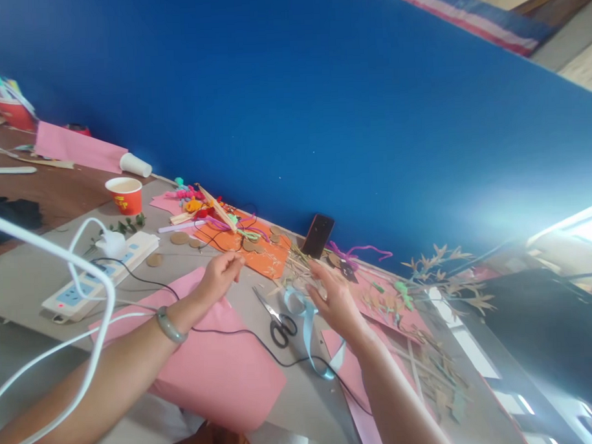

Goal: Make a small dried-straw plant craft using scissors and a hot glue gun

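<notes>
Ribbon point(308, 335) 1 | left hand point(223, 271) 1 | right hand point(334, 300) 1 | scissors point(279, 321) 1

Bright daylight, glare at right, tilted, soft.

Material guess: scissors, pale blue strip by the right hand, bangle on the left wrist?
Scissors: bright metal blades, black handles, likely plastic. Blue strip: thin, glossy, curls in loops, probably satin ribbon. Bangle: smooth, grey-green, translucent-looking; jade or glass, can't tell.
</notes>
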`<state>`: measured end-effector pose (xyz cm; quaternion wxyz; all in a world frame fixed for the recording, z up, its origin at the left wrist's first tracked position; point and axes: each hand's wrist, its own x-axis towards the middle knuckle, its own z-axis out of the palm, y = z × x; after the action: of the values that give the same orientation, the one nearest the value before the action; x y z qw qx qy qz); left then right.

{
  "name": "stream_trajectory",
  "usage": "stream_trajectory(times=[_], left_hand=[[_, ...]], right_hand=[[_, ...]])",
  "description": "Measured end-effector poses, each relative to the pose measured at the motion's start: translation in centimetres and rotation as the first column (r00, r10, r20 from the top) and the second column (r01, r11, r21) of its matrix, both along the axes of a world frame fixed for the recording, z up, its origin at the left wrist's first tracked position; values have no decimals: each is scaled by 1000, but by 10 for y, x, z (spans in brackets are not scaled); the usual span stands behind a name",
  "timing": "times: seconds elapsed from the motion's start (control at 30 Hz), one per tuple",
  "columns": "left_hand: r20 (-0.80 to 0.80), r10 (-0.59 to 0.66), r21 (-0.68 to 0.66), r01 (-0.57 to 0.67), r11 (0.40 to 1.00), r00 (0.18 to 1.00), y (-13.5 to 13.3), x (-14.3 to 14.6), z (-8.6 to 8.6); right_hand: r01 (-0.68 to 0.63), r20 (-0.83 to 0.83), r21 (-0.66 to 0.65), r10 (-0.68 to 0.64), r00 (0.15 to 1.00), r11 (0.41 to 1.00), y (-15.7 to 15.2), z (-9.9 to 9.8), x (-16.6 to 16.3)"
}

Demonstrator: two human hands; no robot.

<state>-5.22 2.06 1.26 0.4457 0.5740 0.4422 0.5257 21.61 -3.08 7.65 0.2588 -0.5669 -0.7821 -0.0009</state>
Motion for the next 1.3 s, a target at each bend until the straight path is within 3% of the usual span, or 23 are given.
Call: stream_trajectory(times=[0.17,0.4,0.6,0.77,0.93,1.07,1.3], left_hand=[[-77,-59,-27,57,998,995,-3,-1,0],[-190,-15,57,27,998,982,-2,0,-6],[-210,92,262,-34,964,973,-2,5,-11],[-240,58,235,0,972,969,-4,5,-8],[-276,29,170,19,985,961,-6,5,-4],[-298,5,130,36,991,955,-6,6,-7],[-305,-44,97,77,992,951,-6,6,-14]], right_hand=[[-35,161,-182,65,985,983,20,-13,-3],[75,193,-364,-4,981,928,56,-26,-17],[112,246,-420,-6,969,900,67,-34,-34],[115,250,-452,2,968,885,73,-42,-43],[35,159,-490,50,986,871,68,-26,-41],[-107,-35,-521,104,994,847,59,-10,-44],[-122,-278,-491,-23,960,863,54,-10,-56]])
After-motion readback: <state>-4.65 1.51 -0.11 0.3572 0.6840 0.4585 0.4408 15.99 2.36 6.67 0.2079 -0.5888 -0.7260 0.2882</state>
